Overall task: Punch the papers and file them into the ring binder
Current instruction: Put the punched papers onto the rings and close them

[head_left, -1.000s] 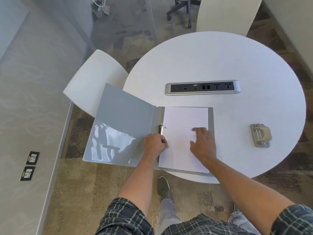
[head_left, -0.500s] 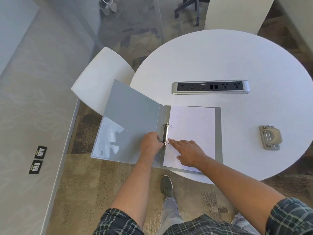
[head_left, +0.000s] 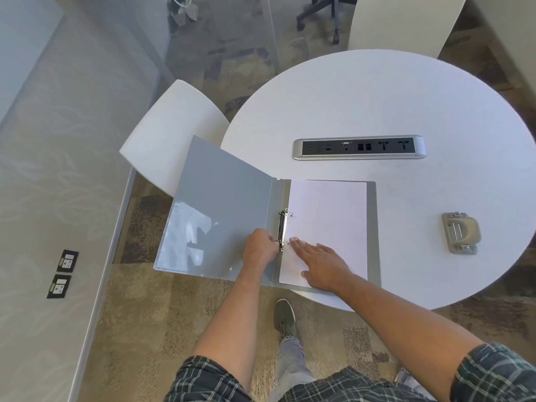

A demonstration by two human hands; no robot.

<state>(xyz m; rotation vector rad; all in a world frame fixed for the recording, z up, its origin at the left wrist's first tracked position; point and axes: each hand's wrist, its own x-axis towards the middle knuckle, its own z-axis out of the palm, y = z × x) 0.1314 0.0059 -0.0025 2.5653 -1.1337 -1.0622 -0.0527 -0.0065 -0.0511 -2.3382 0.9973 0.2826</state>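
- The ring binder (head_left: pixel 269 221) lies open at the near edge of the round white tabletop (head_left: pixel 377 105), its left cover hanging past the rim over the floor, its back cover flat on the tabletop.
- My left hand (head_left: pixel 259 248) is curled narrow around the near end of the ring mechanism (head_left: pixel 282 227), fingers pinched at the lower ring; I judge this is to work or steady the rings while the sheets settle. Whether the rings are fully closed I cannot tell.
- My right hand (head_left: pixel 323 264) lies flat and open on the papers (head_left: pixel 327 224), holding nothing, fingertips (head_left: pixel 295 240) just beside the lower ring. It presses the stack down so the punched holes stay lined up with the rings.
- The papers rest on the binder's back cover, their left edge against the rings, so they look already punched and nearly filed.
- The hole punch (head_left: pixel 460 232) sits well apart near the right edge of the tabletop, untouched and clear of my arms.
- A power strip panel (head_left: pixel 359 147) is set into the middle of the tabletop, beyond the binder.
- Remaining, by my judgement: snap the rings shut and fold the overhanging cover over the papers, minding that the binder doesn't tip off the edge.
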